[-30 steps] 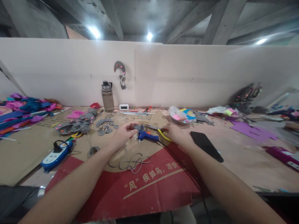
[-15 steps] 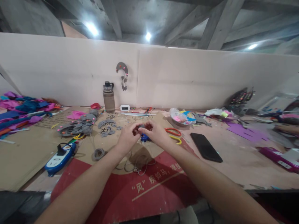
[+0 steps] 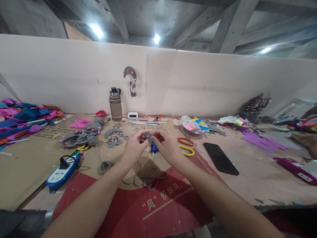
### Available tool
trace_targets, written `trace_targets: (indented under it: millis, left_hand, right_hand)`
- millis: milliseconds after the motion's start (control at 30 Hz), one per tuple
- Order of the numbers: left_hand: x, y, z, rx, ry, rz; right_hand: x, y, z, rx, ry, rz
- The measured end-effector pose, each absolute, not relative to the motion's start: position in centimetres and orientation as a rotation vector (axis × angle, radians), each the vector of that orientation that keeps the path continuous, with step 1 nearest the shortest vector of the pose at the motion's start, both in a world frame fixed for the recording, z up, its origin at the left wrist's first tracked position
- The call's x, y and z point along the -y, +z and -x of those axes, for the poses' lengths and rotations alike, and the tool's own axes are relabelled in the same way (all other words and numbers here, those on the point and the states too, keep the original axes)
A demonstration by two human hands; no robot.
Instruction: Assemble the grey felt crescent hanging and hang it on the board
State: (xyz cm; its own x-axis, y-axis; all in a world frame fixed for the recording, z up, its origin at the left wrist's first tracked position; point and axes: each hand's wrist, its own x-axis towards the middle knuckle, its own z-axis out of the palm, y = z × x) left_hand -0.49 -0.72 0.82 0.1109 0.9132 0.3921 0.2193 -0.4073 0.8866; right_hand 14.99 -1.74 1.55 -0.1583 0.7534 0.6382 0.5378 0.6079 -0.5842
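Over the cardboard sheet (image 3: 138,211), my left hand (image 3: 135,145) pinches a small grey felt piece (image 3: 148,135) between thumb and fingertips. My right hand (image 3: 166,145) is close beside it, thumb and fingers drawn together; what they hold, if anything, is too small to make out. Below and between the hands lies a blue glue gun (image 3: 154,147), partly covered. Thin grey cord (image 3: 155,175) lies in loose loops beneath my wrists, and a small coil of cord (image 3: 105,167) rests left of my left forearm. Scissors with orange and yellow handles (image 3: 187,151) lie partly behind my right hand.
Left are a power strip (image 3: 63,173), grey felt cutouts (image 3: 114,137) and a pile of coloured felt (image 3: 29,114). A bottle (image 3: 115,104) stands by the white partition (image 3: 198,79). Right are a phone (image 3: 220,158), a bowl (image 3: 195,131) and purple felt (image 3: 262,140).
My hands have parted slightly, so the grey felt piece shows more in my left fingertips. More of the blue glue gun is visible between the hands.
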Motion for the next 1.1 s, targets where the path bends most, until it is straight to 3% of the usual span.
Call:
trace_targets:
  millis: [367,633,833,1100]
  left_hand:
    - [1.9,1.0,0.0,-1.245,1.355,-2.143]
    - [0.9,0.9,-0.3,-0.985,1.241,-1.530]
    - [0.2,0.5,0.1,-0.991,1.321,-1.375]
    - [1.0,0.9,-0.1,-1.169,1.285,-1.685]
  right_hand:
    - [1.4,0.8,-14.5,1.875,0.101,1.190]
    - [1.4,0.5,-14.9,1.685,0.629,1.069]
    - [2.3,1.4,-16.2,1.711,1.075,0.703]
    - [2.0,0.8,-15.9,1.757,0.524,0.998]
